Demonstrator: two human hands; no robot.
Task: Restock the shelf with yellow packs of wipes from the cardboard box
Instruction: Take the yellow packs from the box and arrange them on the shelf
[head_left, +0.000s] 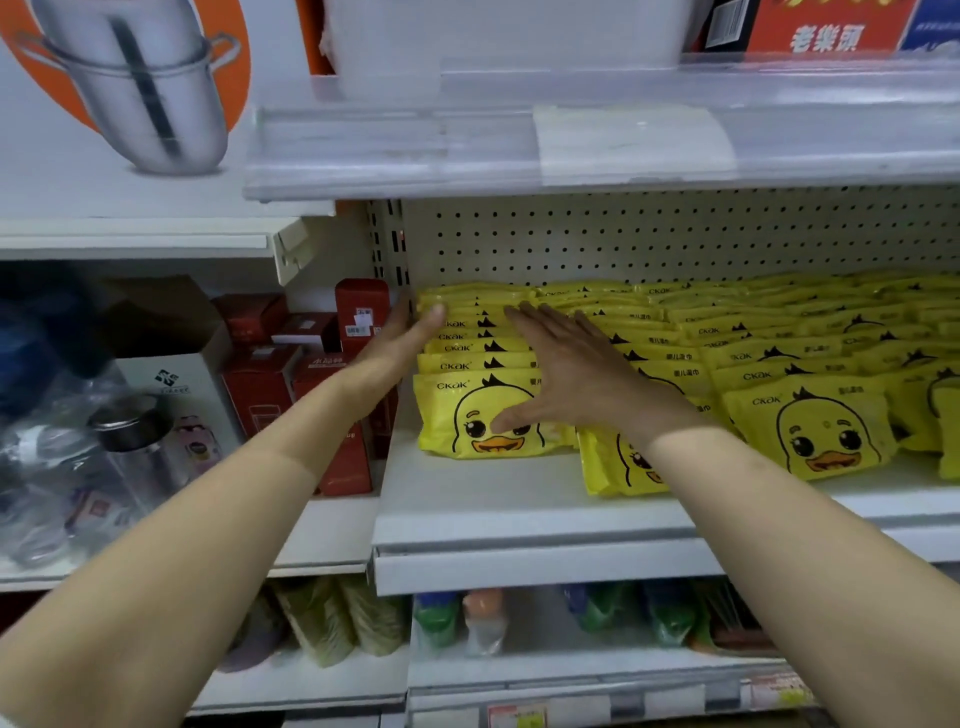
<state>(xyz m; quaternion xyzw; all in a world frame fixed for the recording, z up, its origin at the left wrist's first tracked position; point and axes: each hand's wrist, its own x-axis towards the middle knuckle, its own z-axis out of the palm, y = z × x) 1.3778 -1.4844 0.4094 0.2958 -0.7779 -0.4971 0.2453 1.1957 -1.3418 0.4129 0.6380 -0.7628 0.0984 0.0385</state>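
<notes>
1. The white shelf (493, 499) carries rows of yellow packs of wipes (779, 358), running back to the pegboard (675, 234).
2. The leftmost row (478, 358) sits right between both hands.
3. The left hand (400, 338), fingers straight, presses against that row's left side.
4. The right hand (571, 374) lies spread flat over its right edge, thumb on the front duck-face pack (467, 415).

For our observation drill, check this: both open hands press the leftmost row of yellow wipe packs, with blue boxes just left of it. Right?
No: the head view shows those boxes are red, not blue. The left hand and right hand, open, press the leftmost row of yellow wipe packs.
</notes>
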